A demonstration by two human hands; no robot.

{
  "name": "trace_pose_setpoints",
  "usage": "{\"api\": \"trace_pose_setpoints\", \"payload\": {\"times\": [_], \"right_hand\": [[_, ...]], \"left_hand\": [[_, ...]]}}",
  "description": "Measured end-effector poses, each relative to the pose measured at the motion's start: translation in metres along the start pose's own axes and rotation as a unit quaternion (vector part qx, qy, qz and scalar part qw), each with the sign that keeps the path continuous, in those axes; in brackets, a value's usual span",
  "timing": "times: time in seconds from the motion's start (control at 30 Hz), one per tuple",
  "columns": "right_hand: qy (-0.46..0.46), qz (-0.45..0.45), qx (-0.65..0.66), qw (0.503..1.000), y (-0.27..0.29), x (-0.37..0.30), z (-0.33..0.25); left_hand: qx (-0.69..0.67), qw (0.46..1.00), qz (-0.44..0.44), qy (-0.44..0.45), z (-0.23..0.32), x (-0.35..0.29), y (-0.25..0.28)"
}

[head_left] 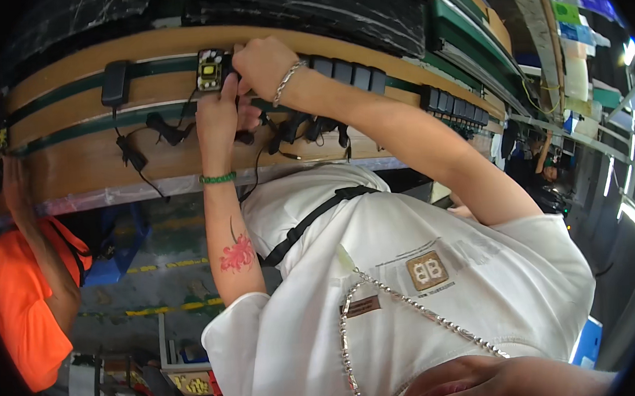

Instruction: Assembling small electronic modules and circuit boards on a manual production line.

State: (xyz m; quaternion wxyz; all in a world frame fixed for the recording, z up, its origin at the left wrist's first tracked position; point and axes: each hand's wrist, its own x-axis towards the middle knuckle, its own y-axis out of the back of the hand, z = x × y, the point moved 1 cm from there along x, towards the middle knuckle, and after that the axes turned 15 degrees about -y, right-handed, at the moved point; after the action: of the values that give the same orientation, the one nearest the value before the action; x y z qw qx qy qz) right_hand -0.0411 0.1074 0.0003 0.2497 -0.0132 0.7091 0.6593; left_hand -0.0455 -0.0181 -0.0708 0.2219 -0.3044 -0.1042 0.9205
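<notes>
An opened black power adapter (210, 71) lies on the bench with its circuit board and yellow transformer showing. My left hand (219, 115) is just below it, its thumb up towards my right hand and its other fingers curled round to the right. My right hand (265, 63) is beside the adapter, its fingers pinched together. Between the two hands something small and dark shows in part, and I cannot make out what it is. Black cables hang down below my left hand.
A closed black adapter (114, 84) with its cord lies to the left. Several black adapters (349, 73) stand in a row to the right, with another row (455, 106) farther along. Dark green strips (154, 68) run along the wooden bench (52, 88). A person in an orange shirt (23, 307) works at far left.
</notes>
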Motion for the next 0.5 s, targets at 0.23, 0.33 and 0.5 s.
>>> {"api": "trace_pose_setpoints", "payload": {"times": [0.23,0.33,0.5], "right_hand": [[0.021,0.074,-0.045,0.996,-0.018,0.004,0.010],[0.036,0.054,-0.010,0.998,-0.015,0.004,0.013],[0.036,0.075,-0.061,0.995,-0.018,-0.006,0.005]], "left_hand": [[0.063,0.997,-0.037,0.010,-0.004,0.003,0.002],[0.048,0.999,0.001,0.000,0.003,-0.008,-0.009],[0.243,0.961,0.060,-0.117,-0.010,-0.014,-0.010]]}}
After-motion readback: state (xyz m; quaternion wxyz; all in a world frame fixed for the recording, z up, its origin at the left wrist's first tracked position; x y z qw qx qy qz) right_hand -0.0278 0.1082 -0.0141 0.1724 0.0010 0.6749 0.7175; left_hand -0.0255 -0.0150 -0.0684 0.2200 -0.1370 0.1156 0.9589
